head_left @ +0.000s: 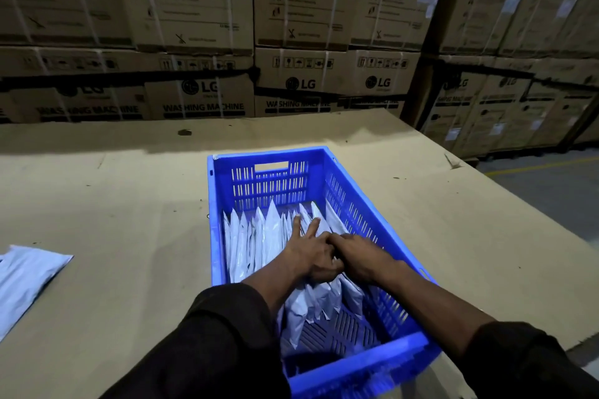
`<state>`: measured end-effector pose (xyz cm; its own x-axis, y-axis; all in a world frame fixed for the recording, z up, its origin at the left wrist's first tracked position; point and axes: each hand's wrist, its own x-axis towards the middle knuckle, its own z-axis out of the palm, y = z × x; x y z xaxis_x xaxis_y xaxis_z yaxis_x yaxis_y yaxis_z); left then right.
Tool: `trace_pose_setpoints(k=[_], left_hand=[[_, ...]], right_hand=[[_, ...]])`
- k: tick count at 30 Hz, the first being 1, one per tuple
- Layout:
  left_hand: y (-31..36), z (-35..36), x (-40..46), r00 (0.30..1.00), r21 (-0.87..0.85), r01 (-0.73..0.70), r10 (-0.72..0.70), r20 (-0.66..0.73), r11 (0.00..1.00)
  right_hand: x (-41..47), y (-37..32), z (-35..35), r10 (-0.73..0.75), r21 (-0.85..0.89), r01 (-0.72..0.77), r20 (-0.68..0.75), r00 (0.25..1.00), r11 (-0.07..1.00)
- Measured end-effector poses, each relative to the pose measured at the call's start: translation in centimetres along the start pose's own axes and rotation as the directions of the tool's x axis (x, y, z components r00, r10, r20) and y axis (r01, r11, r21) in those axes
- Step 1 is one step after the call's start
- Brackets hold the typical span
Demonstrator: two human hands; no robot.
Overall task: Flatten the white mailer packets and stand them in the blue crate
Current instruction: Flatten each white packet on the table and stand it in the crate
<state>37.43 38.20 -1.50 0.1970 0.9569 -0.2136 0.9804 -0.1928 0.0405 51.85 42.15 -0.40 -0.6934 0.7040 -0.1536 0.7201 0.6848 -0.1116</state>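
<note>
Two hands meet inside the blue crate [366, 372], over the row of white mailer packets [259, 236]. Packets stand on edge, long axes running away from the hands toward the far crate wall. Left hand [311, 256]: fingers spread, pressing the packet tops. Right hand [359, 256]: curled over packets; grip cannot be told. Bare crate floor lies nearer than the hands. One loose packet [26, 278] lies flat on the cardboard surface [129, 204], far left of the left hand.
</note>
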Motion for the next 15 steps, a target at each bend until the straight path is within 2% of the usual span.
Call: trace_pose_setpoints(k=[5, 9, 11, 13, 15], left_hand=[[-1.0, 0.0, -1.3, 0.999, 0.018, -0.005, 0.006, -0.035, 1.000], [-1.4, 0.0, -2.4, 0.998, 0.055, 0.004, -0.001, -0.056, 0.998], [-1.4, -0.3, -3.3, 0.995, 0.064, 0.023, -0.016, -0.097, 0.998], [-1.4, -1.0, -4.1, 0.986, 0.065, 0.069, -0.058, -0.159, 0.995], [-1.6, -1.7, -5.0, 0.971, 0.075, 0.136, -0.118, -0.207, 0.988]], right_hand=[[0.3, 0.2, 0.8, 0.040, 0.084, -0.043, 0.047, 0.998, 0.996], [0.0, -0.4, 0.8, 0.056, 0.054, -0.059, 0.056, 0.997, 0.997], [-0.3, -1.2, 0.1, 0.085, -0.103, -0.089, -0.044, 0.995, 0.991], [-0.5, -2.5, -1.1, 0.081, -0.269, -0.138, -0.213, 0.974, 0.953], [-0.5, -3.7, -2.1, 0.067, -0.301, -0.176, -0.339, 0.938, 0.937]])
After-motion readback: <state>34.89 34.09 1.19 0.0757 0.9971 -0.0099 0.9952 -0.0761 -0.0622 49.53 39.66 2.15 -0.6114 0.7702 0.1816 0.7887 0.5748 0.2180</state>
